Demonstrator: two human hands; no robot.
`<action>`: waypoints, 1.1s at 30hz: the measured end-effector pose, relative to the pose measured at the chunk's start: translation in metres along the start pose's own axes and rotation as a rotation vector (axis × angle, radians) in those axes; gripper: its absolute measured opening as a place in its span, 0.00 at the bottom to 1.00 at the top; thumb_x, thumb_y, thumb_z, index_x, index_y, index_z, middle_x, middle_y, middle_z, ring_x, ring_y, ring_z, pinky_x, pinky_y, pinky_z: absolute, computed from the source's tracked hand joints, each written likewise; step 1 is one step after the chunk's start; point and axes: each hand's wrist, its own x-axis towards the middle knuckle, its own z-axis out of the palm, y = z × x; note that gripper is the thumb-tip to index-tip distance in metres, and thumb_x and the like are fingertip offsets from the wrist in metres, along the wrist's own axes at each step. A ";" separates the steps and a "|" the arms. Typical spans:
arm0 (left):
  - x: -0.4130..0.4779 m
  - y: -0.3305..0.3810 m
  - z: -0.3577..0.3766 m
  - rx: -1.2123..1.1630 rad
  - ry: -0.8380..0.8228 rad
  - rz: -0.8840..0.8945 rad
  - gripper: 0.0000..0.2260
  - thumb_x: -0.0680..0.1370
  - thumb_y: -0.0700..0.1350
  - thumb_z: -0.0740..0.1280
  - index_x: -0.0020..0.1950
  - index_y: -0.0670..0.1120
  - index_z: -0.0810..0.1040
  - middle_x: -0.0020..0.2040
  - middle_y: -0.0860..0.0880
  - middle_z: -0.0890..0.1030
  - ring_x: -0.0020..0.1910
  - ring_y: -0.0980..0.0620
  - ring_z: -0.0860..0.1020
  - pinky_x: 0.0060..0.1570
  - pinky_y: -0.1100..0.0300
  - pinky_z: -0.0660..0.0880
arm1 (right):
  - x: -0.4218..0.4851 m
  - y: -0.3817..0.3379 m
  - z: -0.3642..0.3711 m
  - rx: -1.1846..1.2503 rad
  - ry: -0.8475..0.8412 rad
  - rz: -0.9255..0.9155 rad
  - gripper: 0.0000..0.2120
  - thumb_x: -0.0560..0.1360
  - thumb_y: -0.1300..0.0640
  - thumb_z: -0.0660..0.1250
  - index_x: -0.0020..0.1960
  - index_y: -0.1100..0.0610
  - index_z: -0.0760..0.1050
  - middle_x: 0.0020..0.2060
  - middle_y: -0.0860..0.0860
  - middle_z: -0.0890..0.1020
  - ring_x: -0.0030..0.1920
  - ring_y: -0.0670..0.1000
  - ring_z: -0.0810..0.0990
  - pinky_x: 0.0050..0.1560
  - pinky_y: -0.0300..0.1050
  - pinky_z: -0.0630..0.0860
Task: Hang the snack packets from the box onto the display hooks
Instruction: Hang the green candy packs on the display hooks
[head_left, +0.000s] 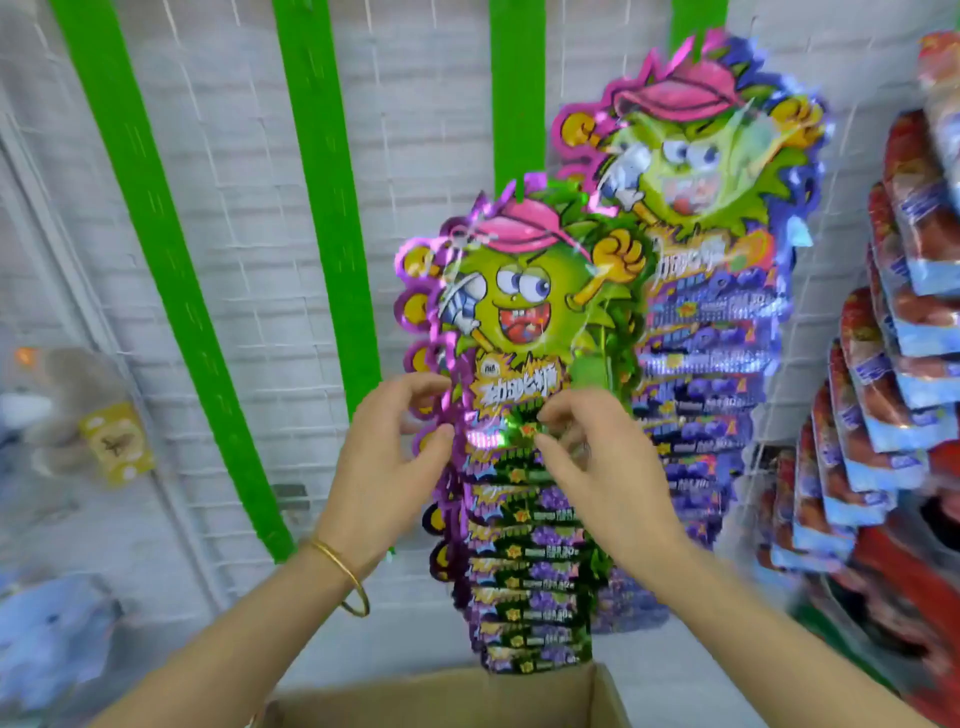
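Seems hooked on a green rail already, that packet strip, dangling down to the box. Looks light, floppy and slick, so best pinched at the foil edges. Left hand and right hand both pinching it mid-length, fingers curled. Crowded by another strip just behind, red packets off right.

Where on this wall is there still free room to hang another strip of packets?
Free: the two bare green hanging strips on the white wire grid, left of the near purple cartoon packet strip. Crowded: to its right, a second purple packet strip sits behind it, then the stacked red-and-blue packets.
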 end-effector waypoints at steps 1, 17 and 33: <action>-0.031 -0.016 0.004 -0.019 -0.071 -0.087 0.13 0.72 0.39 0.66 0.53 0.53 0.74 0.52 0.55 0.77 0.52 0.63 0.74 0.48 0.71 0.71 | -0.030 0.015 0.018 0.028 -0.146 0.061 0.05 0.74 0.57 0.66 0.49 0.51 0.71 0.36 0.41 0.70 0.38 0.42 0.72 0.39 0.38 0.70; -0.216 -0.146 0.009 -0.011 -0.408 -0.876 0.14 0.74 0.35 0.64 0.45 0.56 0.75 0.47 0.55 0.77 0.46 0.52 0.76 0.52 0.57 0.72 | -0.285 0.169 0.184 -0.463 -1.099 0.593 0.21 0.75 0.56 0.64 0.66 0.59 0.64 0.65 0.60 0.69 0.64 0.61 0.70 0.61 0.51 0.71; -0.220 -0.148 0.019 -0.025 -0.446 -0.918 0.11 0.76 0.36 0.63 0.56 0.46 0.75 0.51 0.52 0.77 0.42 0.60 0.75 0.46 0.71 0.74 | -0.271 0.164 0.188 -0.225 -0.839 0.928 0.10 0.72 0.55 0.69 0.36 0.55 0.70 0.36 0.54 0.76 0.45 0.58 0.78 0.40 0.46 0.70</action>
